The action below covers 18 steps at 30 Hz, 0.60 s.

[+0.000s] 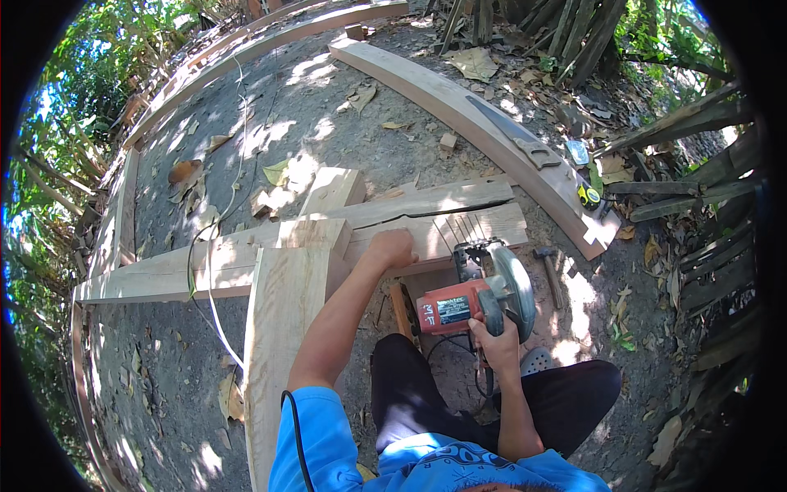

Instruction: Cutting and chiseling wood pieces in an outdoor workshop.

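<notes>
My left hand [392, 248] is curled on a pale wooden board [492, 230] with several parallel cut lines near its end and a long dark split along it. My right hand [492, 336] grips the handle of a red and grey circular saw [449, 305], whose base rests at the board's near edge over those cuts. A thick timber [279, 344] runs toward me left of my left arm, and a shorter block [330, 187] lies beyond the split board. A hammer [551, 279] lies on the ground right of the saw.
A long beam [393, 82] on the right carries a handsaw [537, 152] and yellow tape measure [588, 195]. More beams [123, 205] form a frame at the left. White cord [209, 271] crosses the leaf-strewn dirt. A weathered wooden fence [697, 189] borders the right.
</notes>
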### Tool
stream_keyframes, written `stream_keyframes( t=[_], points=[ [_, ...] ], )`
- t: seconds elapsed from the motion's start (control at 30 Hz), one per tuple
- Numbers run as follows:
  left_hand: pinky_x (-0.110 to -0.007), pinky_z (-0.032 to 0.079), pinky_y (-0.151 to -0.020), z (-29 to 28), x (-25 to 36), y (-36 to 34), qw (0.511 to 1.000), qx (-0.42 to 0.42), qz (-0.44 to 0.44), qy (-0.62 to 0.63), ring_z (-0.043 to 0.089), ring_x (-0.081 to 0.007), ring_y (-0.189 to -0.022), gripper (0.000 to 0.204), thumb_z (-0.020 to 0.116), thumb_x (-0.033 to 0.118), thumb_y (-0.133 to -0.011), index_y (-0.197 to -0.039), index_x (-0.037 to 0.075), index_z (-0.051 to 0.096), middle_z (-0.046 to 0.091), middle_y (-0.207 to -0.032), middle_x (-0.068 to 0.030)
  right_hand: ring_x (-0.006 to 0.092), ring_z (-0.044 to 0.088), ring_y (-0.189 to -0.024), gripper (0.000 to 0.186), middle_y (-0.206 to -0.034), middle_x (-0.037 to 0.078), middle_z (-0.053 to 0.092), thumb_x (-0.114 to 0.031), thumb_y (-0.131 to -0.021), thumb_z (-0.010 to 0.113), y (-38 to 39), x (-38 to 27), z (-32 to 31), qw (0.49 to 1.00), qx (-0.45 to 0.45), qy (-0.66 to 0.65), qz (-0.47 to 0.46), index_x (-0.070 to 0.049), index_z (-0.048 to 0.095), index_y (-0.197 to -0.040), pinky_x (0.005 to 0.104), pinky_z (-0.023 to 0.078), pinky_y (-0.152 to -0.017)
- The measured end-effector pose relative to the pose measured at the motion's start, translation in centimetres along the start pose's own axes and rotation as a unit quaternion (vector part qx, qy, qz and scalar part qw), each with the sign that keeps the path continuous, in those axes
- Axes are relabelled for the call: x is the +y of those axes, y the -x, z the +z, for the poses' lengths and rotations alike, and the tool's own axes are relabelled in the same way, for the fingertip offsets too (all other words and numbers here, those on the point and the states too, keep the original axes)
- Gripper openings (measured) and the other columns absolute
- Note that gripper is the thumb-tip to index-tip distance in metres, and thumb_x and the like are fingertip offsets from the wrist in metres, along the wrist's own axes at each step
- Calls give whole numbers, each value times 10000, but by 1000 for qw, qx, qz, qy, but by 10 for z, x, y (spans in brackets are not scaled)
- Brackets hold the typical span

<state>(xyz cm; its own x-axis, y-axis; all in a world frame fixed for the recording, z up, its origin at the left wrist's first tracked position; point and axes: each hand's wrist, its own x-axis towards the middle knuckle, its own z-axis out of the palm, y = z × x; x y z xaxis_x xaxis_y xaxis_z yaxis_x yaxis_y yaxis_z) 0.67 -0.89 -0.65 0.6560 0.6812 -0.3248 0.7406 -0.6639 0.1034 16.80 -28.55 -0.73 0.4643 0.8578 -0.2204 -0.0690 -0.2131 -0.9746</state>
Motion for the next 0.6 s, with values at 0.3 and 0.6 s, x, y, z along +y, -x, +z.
stream_keyframes(
  t=[0.3,0.6],
  points=[
    [-454,517,-935,-6,4,3,999,-48,-12,-5,644,-364,-1091,524,669,438,-850,-1109,-17,677,629,-1242,-190,46,525,-548,188,-650,-18,566,-142,-860,745,3,4,1,1000,0,-5,-7,8,648,-919,238,427,-515],
    [-463,531,-895,-1,-1,8,999,-16,34,-3,655,-367,-1065,497,687,426,-843,-1080,-10,690,666,-1166,-204,134,634,-756,330,-800,93,697,-248,-835,777,8,-4,-5,997,6,70,-29,10,669,-1009,335,517,-724]
  ],
)
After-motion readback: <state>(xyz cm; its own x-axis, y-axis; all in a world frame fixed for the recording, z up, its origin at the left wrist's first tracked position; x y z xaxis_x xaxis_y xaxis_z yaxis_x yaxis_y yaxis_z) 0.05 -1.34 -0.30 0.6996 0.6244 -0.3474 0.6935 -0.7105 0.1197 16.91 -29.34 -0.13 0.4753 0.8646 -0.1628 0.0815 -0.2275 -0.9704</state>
